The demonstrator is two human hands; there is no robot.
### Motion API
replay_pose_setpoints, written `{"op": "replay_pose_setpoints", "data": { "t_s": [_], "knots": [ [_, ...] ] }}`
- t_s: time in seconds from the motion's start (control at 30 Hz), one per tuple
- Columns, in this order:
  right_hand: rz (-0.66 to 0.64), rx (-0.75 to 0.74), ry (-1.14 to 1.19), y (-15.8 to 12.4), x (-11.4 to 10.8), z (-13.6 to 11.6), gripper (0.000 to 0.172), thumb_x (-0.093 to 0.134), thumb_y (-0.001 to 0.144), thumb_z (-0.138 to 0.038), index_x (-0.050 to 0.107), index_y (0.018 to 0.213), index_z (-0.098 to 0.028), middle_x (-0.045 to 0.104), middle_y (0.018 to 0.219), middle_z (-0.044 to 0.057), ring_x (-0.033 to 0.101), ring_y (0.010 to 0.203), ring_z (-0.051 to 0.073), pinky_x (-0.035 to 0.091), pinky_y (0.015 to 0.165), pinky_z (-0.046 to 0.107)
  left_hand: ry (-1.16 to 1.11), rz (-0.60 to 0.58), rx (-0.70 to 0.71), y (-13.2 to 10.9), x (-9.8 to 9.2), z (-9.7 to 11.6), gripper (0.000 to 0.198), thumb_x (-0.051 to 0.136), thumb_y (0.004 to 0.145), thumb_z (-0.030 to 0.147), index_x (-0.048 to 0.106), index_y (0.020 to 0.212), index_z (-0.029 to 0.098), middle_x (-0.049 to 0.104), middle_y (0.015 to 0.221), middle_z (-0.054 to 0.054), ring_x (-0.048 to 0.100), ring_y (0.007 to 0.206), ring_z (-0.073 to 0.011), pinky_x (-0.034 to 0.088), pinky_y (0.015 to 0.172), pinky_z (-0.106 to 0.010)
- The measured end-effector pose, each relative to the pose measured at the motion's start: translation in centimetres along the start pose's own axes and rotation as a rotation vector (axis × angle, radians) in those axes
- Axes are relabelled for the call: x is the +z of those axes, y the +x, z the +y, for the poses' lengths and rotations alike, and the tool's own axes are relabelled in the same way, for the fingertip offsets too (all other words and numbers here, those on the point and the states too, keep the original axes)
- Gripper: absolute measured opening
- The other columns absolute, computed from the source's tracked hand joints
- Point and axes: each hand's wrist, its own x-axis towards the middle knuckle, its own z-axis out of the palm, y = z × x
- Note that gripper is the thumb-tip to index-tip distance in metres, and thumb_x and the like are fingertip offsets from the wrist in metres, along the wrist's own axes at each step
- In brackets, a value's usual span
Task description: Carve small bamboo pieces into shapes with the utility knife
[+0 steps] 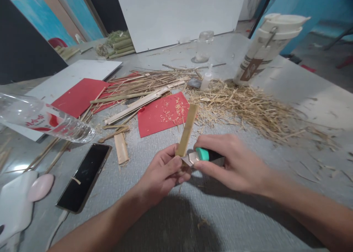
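In the head view my left hand [168, 169] pinches the lower end of a flat yellowish bamboo strip [188, 128], which tilts up and away from me. My right hand [230, 162] is wrapped round a utility knife [203, 154] with a green and black handle. Its blade points left and meets the strip close to my left thumb; whether it is cutting in cannot be made out. Just beyond lies a red card [157, 117] with curled shavings on it. A short pale bamboo piece [121, 149] rests on the table to the left.
A phone [84, 178] with a cable and a clear plastic bottle [63, 123] lie at left. Thin stalks [143, 83] and a straw heap [248, 106] spread across the back. Behind them stand a glass jar [204, 48], a small squeeze bottle [206, 80] and a tall white tumbler [264, 49].
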Motion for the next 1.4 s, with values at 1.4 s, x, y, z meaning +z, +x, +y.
{"op": "replay_pose_setpoints", "data": {
  "t_s": [1.4],
  "knots": [
    [0.285,-0.084,-0.319,-0.1,1.2,0.4,0.029,0.062,0.106,-0.045,0.058,0.087,-0.023,0.061,0.075,0.001,0.052,0.066,0.017,0.036,0.063,0.032,-0.048,0.018,-0.036,0.6,0.2,0.6,0.048,0.083,0.097,0.047,0.048,0.078,0.02,0.026,0.058,0.012,0.018,0.049,-0.0057,0.033,0.054,-0.021]
  ]
}}
